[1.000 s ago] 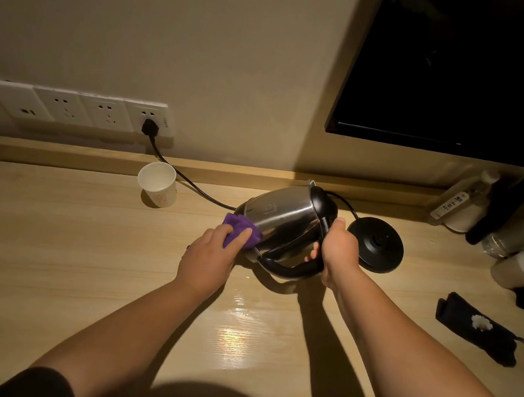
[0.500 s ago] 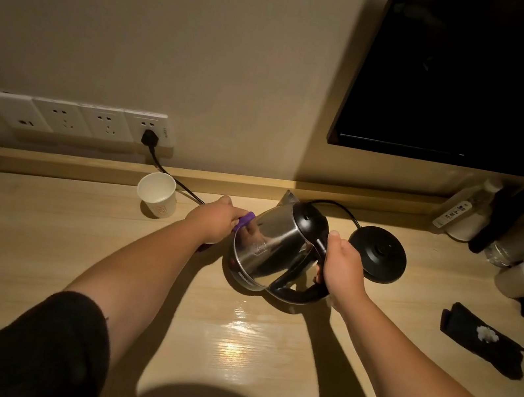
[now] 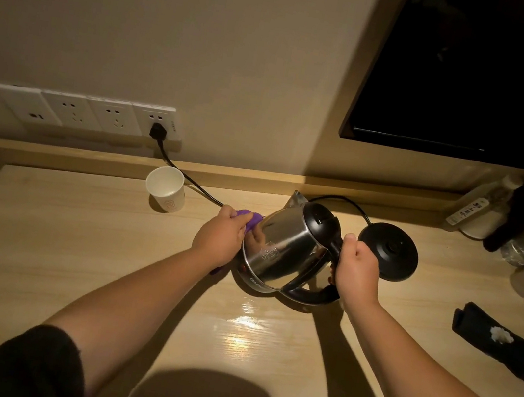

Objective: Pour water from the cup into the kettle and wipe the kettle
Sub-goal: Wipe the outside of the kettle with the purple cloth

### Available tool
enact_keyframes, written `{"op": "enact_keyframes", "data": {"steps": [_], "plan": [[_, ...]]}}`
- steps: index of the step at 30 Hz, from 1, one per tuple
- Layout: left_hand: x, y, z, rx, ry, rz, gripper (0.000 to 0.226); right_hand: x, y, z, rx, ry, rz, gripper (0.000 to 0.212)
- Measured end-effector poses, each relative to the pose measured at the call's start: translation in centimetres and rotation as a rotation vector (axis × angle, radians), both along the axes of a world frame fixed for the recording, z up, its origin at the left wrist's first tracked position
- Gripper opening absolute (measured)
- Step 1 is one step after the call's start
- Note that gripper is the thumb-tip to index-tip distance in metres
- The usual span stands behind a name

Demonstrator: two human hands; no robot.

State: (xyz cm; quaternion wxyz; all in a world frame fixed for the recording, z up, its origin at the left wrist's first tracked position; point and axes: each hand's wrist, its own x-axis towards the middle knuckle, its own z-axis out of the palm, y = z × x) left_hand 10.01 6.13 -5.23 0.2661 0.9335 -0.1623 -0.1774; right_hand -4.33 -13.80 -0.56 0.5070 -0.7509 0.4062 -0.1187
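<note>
- We are gripping the black curved handle of the shiny stainless-steel electric kettle (image 3: pixel 286 254) with our right hand (image 3: pixel 357 272), fingers clenched around it, so the kettle is tilting with its spout pointing up and away towards the wall.
- The kettle's lower edge is sitting on or just above the pale wooden desk (image 3: pixel 71 253); we cannot tell which. Its black lid is closed on top.
- We are pressing a small purple cloth (image 3: pixel 248 218) against the left side of the steel body with our left hand (image 3: pixel 220 237), the fingers closed over the cloth so only a bit of it is showing above the knuckles.
- The white paper cup (image 3: pixel 165 189) is standing upright on the desk near the back ledge, to the left of the kettle and apart from it.
- The round black kettle base (image 3: pixel 387 250) is lying flat on the desk just to the right of our right hand, and its black power cord (image 3: pixel 184 175) is running behind the cup to the white wall sockets (image 3: pixel 88 112).
- A dark folded pouch with a white patch (image 3: pixel 497 340) is lying further right on the desk.
- A wet-looking sheen (image 3: pixel 245 330) is reflecting light on the wood in front of the kettle.
</note>
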Motion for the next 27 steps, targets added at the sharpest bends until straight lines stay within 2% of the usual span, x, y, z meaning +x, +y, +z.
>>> {"op": "enact_keyframes", "data": {"steps": [3,8,14,21,27], "plan": [[-3.3,0.7,0.5,-0.124,0.058,0.194,0.022,0.0,0.1,0.2,0.006,0.0,-0.009,0.043],[-8.7,1.0,1.5,-0.288,0.092,0.369,0.023,0.1,0.5,0.1,0.032,-0.007,-0.027,0.042],[-17.0,-2.1,-0.9,-0.242,0.187,0.288,0.022,0.7,1.3,0.3,0.006,-0.032,-0.014,0.045],[-16.4,-0.9,-1.7,-0.028,0.12,-0.104,0.032,-0.3,-0.2,0.9,-0.143,-0.008,0.133,0.043],[-16.7,2.4,-2.1,-0.041,0.179,-0.162,0.037,-1.7,-3.0,1.7,-0.243,0.066,0.299,0.041]]}}
